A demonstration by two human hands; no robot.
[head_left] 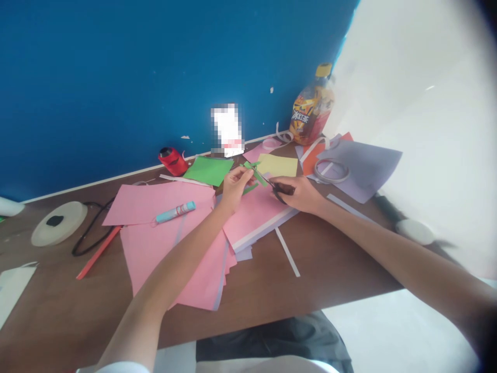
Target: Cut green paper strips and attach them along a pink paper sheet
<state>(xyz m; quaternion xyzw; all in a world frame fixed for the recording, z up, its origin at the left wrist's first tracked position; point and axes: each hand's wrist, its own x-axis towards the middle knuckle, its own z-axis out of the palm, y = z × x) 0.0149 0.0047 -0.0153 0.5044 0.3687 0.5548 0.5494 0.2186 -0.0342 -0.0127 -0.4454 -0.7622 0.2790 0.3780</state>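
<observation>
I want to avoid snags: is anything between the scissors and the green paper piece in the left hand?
Nothing visible. The scissors in the right hand extend right up to the green paper piece in the left hand; the pink paper lies below, not between.

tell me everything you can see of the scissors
The scissors have dark handles, plastic by the look, and slim, metallic-looking blades. The right hand grips the handles; the blades point leftward and away from the wearer, at the green paper cutout in the left hand. Whether they touch it is too small to tell.
</observation>
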